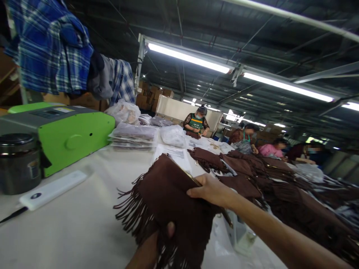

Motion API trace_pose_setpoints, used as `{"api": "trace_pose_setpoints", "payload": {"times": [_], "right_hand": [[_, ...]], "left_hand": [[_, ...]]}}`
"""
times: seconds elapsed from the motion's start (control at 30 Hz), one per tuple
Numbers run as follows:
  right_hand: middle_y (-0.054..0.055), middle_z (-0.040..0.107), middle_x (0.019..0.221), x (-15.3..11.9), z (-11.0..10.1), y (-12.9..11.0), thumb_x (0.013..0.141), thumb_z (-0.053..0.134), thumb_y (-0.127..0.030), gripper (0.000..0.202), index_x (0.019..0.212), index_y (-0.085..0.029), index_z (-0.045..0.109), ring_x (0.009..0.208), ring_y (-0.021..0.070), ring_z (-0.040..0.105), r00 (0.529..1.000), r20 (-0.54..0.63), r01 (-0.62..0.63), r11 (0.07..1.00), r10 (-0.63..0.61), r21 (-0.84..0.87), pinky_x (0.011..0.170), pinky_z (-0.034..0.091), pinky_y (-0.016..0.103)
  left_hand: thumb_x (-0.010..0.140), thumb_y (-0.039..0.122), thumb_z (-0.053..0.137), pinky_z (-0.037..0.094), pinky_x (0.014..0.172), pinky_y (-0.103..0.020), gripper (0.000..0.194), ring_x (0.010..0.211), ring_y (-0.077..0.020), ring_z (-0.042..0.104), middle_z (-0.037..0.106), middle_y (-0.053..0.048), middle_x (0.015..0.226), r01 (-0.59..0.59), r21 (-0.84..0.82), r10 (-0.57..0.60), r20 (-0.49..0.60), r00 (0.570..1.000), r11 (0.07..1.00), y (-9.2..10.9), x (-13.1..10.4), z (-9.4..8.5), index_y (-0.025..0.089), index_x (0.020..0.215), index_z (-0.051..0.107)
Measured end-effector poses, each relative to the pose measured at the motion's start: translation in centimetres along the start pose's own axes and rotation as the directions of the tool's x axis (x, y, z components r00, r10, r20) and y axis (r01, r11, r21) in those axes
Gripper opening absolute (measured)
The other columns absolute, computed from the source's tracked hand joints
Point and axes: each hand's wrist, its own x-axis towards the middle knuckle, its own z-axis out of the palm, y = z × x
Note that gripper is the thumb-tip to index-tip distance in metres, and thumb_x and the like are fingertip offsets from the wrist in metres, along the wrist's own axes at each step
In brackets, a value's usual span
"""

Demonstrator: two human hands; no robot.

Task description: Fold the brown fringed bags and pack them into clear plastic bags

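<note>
A dark brown fringed bag (pixel 171 186) hangs tilted over the white table, its gold zip edge facing up and to the right. My right hand (pixel 209 190) grips the bag by that zip edge, thumb on the near face and fingers behind it. Low on the fringed side, my left hand (pixel 157 239) clasps the bag, with the thumb tip showing among the fringe strands and most fingers hidden. Beneath and right of the bag stands a clear plastic holder (pixel 242 235), partly covered by my right forearm.
A green and grey machine (pixel 75 134), a dark metal canister (pixel 18 164) and a white power strip (pixel 53 188) occupy the left. Packed plastic sleeves (pixel 133 134) lie behind. Piles of brown bags (pixel 294 198) cover the right side. Several co-workers sit farther back, one in a green apron (pixel 196 123).
</note>
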Motion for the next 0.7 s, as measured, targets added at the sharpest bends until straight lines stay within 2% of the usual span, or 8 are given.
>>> {"api": "trace_pose_setpoints", "payload": {"times": [0.03, 0.1, 0.2, 0.3, 0.37, 0.47, 0.6, 0.7], "right_hand": [[0.001, 0.069, 0.071, 0.0, -0.5, -0.9, 0.078, 0.064, -0.035, 0.018, 0.077, -0.017, 0.069, 0.062, 0.0158, 0.061, 0.990, -0.121, 0.038, 0.973, -0.067, -0.228, 0.057, 0.042, 0.024], [0.002, 0.069, 0.070, -0.3, -1.0, -2.2, 0.085, 0.059, -0.029, 0.018, 0.074, -0.018, 0.068, 0.066, 0.0176, 0.062, 0.922, -0.264, 0.050, 0.765, -0.282, -0.642, 0.059, 0.040, 0.025], [0.005, 0.073, 0.087, -1.0, 0.0, -1.4, 0.091, 0.053, -0.021, 0.017, 0.096, -0.020, 0.069, 0.081, 0.0202, 0.065, 0.807, -0.215, 0.078, 0.460, -0.550, -0.884, 0.069, 0.043, 0.028], [0.008, 0.069, 0.116, -1.4, 4.2, 3.8, 0.090, 0.052, -0.015, 0.039, 0.128, -0.019, 0.056, 0.100, 0.0226, 0.062, 0.711, -0.144, 0.154, 0.352, -0.688, -0.923, 0.087, 0.043, 0.033], [0.007, 0.063, 0.128, -1.3, 8.1, 8.5, 0.088, 0.052, -0.015, 0.049, 0.136, -0.019, 0.048, 0.106, 0.0242, 0.059, 0.684, -0.104, 0.188, 0.312, -0.722, -0.931, 0.094, 0.041, 0.036], [0.005, 0.071, 0.113, -1.1, 13.2, 14.5, 0.084, 0.057, -0.023, 0.038, 0.122, -0.020, 0.059, 0.087, 0.0249, 0.063, 0.625, -0.064, 0.204, 0.242, -0.778, -0.949, 0.072, 0.045, 0.034], [0.003, 0.067, 0.121, -0.9, 14.8, 16.5, 0.080, 0.069, -0.040, 0.050, 0.125, -0.023, 0.056, 0.093, 0.0268, 0.062, 0.728, 0.008, 0.301, 0.310, -0.685, -0.902, 0.073, 0.047, 0.035], [0.004, 0.068, 0.118, -1.1, 13.5, 14.6, 0.071, 0.072, -0.060, 0.063, 0.121, -0.023, 0.059, 0.096, 0.0294, 0.061, 0.835, 0.041, 0.366, 0.499, -0.548, -0.785, 0.080, 0.048, 0.040]], "left_hand": [[0.090, 0.049, 0.049, 0.040, 0.108, -0.042, 0.045, 0.117, -0.0270, 0.056, 0.066, -0.010, 0.122, -0.007, 0.115, 0.005, 0.025, 1.000, 0.993, -0.1, 0.1, -0.3, 0.020, 0.122, 0.060], [0.077, 0.035, 0.064, 0.038, 0.108, -0.041, 0.048, 0.120, -0.0281, 0.054, 0.063, -0.008, 0.128, -0.038, 0.361, 0.014, 0.069, 0.998, 0.932, -0.8, 0.0, -1.1, 0.023, 0.123, 0.059], [0.071, 0.025, 0.065, 0.044, 0.100, -0.037, 0.048, 0.113, -0.0263, 0.058, 0.065, -0.006, 0.123, -0.104, 0.543, 0.034, 0.137, 0.990, 0.833, -1.9, -1.2, -2.6, 0.026, 0.119, 0.062], [0.079, 0.034, 0.060, 0.051, 0.083, -0.028, 0.031, 0.090, -0.0209, 0.065, 0.072, -0.002, 0.103, -0.228, 0.537, 0.082, 0.282, 0.956, 0.812, -1.9, -2.8, -3.5, 0.026, 0.108, 0.066], [0.085, 0.041, 0.055, 0.053, 0.074, -0.025, 0.029, 0.079, -0.0189, 0.066, 0.073, -0.002, 0.093, -0.299, 0.488, 0.120, 0.365, 0.923, 0.820, -1.4, -3.8, -3.4, 0.026, 0.106, 0.068], [0.091, 0.042, 0.048, 0.053, 0.070, -0.023, 0.031, 0.078, -0.0180, 0.067, 0.073, -0.002, 0.092, -0.352, 0.471, 0.159, 0.401, 0.902, 0.809, -0.7, -4.6, -2.3, 0.026, 0.110, 0.066], [0.085, 0.022, 0.055, 0.049, 0.096, -0.030, 0.036, 0.108, -0.0205, 0.063, 0.068, -0.004, 0.118, -0.379, 0.551, 0.196, 0.362, 0.911, 0.743, -0.3, -3.9, -0.8, 0.027, 0.120, 0.060], [0.078, 0.004, 0.052, 0.041, 0.109, -0.039, 0.056, 0.125, -0.0223, 0.053, 0.059, -0.005, 0.134, -0.358, 0.757, 0.277, 0.241, 0.930, 0.547, -0.8, -3.4, -1.0, 0.026, 0.129, 0.052]]}}
